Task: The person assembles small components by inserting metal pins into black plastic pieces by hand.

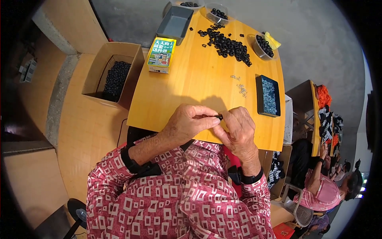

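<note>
Above the table's near edge my two hands meet. My left hand [190, 122] is closed, pinching a small round black part [219, 117] between thumb and forefinger. Against the other side of that part, my right hand [238, 129] is closed too, with thumb and fingertips pressed together; what lies between them is hidden. Small metal pieces [242, 90] lie loose beyond my hands, and a black tray [259, 99] to the right holds many more. Farther back, a pile of black ring-like parts [232, 48] is spread over the yellow table [187, 85].
Clear bowls of black parts [258, 51] [209, 16] stand along the far side. A grey bin [175, 24] and a green-yellow carton [162, 55] sit at the left edge. On the floor, a cardboard box [133, 65] holds black parts. Another person [322, 189] sits at right.
</note>
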Tool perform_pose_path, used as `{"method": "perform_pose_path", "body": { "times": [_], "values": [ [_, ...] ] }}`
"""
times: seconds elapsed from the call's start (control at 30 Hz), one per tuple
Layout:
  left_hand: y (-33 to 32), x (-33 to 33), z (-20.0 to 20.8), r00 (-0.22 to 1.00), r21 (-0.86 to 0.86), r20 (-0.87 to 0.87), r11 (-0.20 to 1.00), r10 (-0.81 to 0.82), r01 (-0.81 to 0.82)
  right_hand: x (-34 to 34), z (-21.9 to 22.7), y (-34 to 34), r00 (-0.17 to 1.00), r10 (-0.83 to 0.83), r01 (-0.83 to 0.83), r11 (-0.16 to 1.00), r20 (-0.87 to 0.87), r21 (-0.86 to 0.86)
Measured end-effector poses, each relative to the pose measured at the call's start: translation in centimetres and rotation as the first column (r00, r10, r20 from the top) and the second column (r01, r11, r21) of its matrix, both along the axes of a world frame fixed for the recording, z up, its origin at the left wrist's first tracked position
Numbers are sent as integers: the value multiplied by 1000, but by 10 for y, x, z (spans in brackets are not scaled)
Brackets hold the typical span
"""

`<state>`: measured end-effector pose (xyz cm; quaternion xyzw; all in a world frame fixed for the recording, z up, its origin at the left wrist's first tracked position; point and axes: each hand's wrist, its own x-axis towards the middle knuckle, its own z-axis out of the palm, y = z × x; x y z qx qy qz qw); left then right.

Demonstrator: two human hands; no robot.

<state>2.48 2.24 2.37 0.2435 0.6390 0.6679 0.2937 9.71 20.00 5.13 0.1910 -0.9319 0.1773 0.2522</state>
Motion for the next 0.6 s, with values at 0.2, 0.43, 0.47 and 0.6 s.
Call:
{"method": "perform_pose_path", "body": {
  "times": [0.2, 0.43, 0.47, 0.6],
  "values": [
    [0, 1, -9, 997, 34, 76, 999, -28, 26, 2, -6, -1, 998, -10, 13, 998, 58, -61],
    [2, -6, -15, 997, -12, 77, 1000, -3, 4, 0, -9, 0, 986, -132, 152, 958, 100, -242],
    [2, -5, -15, 996, -13, 84, 1000, 6, -5, 0, -10, 2, 985, -132, 156, 952, 110, -262],
    [5, -5, -12, 998, 14, 54, 1000, 12, -13, 0, -15, 4, 986, -123, 153, 940, 116, -304]
  ]
}}
